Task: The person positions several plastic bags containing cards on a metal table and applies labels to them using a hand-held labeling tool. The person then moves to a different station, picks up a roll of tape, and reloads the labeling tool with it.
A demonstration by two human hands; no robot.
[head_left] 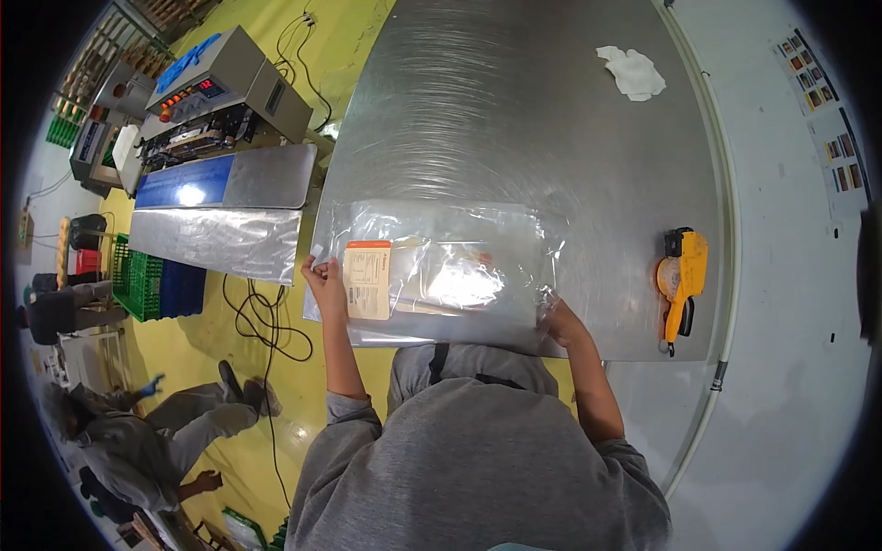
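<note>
A large clear plastic bag (482, 230) lies along the near edge of the steel table (542, 110), with glare across its middle. An orange-topped cream label card (367, 285) shows at its left side, under or inside the film. My left hand (324, 275) is at the bag's left edge, fingertips pinched on a small whitish piece of plastic. My right hand (560, 321) is closed on the crumpled right edge of the bag, its fingertips partly hidden by the film.
A yellow handheld tool (684, 275) and white cloth (629, 72) lie rightward on the table. At left stand a machine (257, 83) with metal shelves (211, 243), green and blue crates (138, 275), and loose cables. Co-workers (156, 441) are at lower left. A white wall borders the right.
</note>
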